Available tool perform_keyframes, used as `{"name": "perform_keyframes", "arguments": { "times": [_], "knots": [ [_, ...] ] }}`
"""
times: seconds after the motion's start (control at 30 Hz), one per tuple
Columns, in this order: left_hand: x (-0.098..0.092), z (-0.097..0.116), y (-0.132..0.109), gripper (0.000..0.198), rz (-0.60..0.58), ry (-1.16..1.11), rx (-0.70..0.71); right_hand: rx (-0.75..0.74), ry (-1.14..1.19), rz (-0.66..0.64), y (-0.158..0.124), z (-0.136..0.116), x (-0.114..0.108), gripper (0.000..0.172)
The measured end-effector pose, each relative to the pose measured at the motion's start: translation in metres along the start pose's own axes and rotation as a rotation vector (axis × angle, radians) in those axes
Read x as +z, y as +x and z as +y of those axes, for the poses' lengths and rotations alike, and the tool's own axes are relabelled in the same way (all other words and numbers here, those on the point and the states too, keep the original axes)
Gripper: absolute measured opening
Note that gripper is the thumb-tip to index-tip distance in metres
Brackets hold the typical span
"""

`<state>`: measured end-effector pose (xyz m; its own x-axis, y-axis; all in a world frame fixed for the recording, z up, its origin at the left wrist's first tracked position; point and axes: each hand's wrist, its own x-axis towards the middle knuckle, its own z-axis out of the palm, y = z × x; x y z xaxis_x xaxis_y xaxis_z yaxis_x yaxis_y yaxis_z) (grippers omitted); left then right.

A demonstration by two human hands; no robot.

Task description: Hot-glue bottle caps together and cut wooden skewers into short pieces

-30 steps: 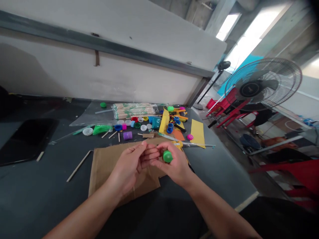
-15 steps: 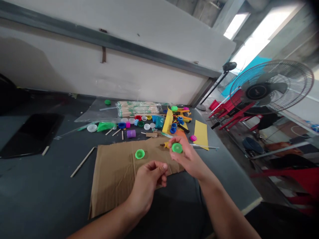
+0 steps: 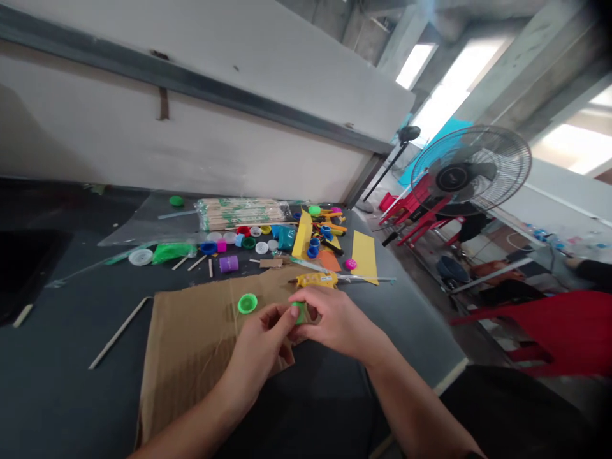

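A green bottle cap [image 3: 299, 312] is held between the fingers and thumb of my right hand [image 3: 329, 322], above the right part of the cardboard sheet [image 3: 182, 344]. My left hand [image 3: 265, 335] has its fingers curled in and its thumb against the cap's left side; anything else inside that grip is hidden. A second green bottle cap [image 3: 247, 303] rests on the cardboard, hollow side up, just beyond my left hand. Behind my right hand lies a yellow glue gun [image 3: 316, 279].
Loose coloured caps, a purple cap [image 3: 228, 263] and a bag of wooden sticks [image 3: 243, 213] lie along the back. Yellow card pieces [image 3: 364, 255] are at the right. One stick [image 3: 119, 333] lies left of the cardboard. A fan [image 3: 471, 169] stands beyond the table.
My right hand has brought its green cap down and left to meet my left hand. The head view has turned slightly right, so the tabletop things appear further left.
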<state>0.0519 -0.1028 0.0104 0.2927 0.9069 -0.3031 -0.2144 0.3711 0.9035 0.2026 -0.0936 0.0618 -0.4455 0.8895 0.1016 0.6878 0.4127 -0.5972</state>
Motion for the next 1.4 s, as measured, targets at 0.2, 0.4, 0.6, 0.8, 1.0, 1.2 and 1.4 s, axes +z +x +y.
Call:
{"name": "perform_keyframes", "arguments": {
  "times": [0.2,0.4,0.6,0.8,1.0,1.2,1.4],
  "knots": [
    [-0.015,0.031,0.005,0.026,0.183,-0.029,0.088,0.226,0.043,0.28,-0.017,0.035,-0.012,0.027],
    [-0.052,0.078,0.009,0.014,0.424,-0.128,0.282,0.616,-0.375,0.235,-0.031,0.081,0.0,0.031],
    [-0.078,0.069,0.026,0.016,0.401,-0.153,0.307,0.687,-0.2,0.164,-0.019,0.09,0.003,0.013],
    [-0.081,0.045,0.028,0.022,0.436,-0.337,0.276,0.699,0.586,0.146,-0.009,0.077,-0.002,0.01],
    [-0.078,0.037,0.007,0.024,0.277,-0.211,0.253,0.563,1.411,0.014,0.007,0.057,0.009,0.027],
    [-0.094,0.027,-0.009,0.031,0.299,0.055,0.241,0.341,1.606,-0.107,0.018,0.047,0.031,0.04],
    [-0.104,0.012,-0.009,0.035,0.2,0.048,0.157,0.323,1.441,-0.113,0.012,0.044,0.047,0.029]
  ]
}}
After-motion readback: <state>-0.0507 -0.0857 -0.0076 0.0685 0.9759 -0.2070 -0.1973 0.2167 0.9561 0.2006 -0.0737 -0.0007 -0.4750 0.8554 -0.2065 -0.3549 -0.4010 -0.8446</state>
